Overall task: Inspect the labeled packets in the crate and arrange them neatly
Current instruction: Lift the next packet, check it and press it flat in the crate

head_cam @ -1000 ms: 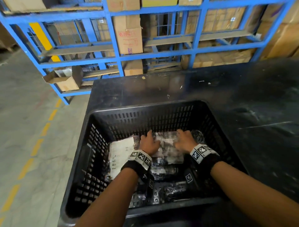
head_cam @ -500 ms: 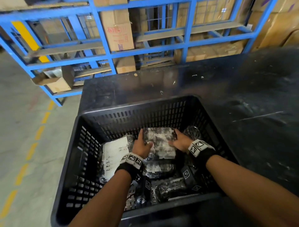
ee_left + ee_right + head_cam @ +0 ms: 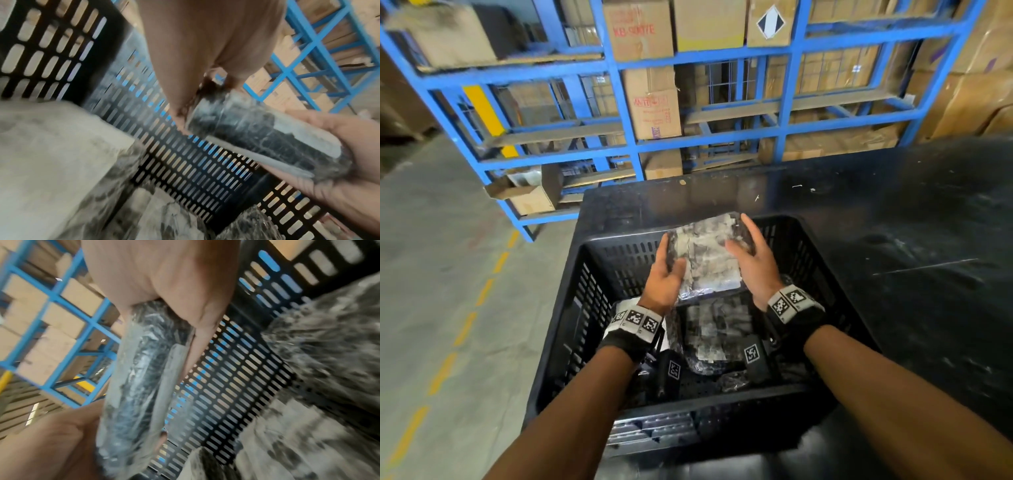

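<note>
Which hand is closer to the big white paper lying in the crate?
Left. The left hand grips the lifted packet just above the white paper sheet on the crate's left side; the right hand holds the packet's far edge.

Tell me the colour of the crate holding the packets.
Black, with slotted walls; the crate shows best in the head view.

Clear-wrapped labeled packet [image 3: 707, 255] lifted above black slotted crate [image 3: 571, 308], more packets [image 3: 717, 330] inside
</note>
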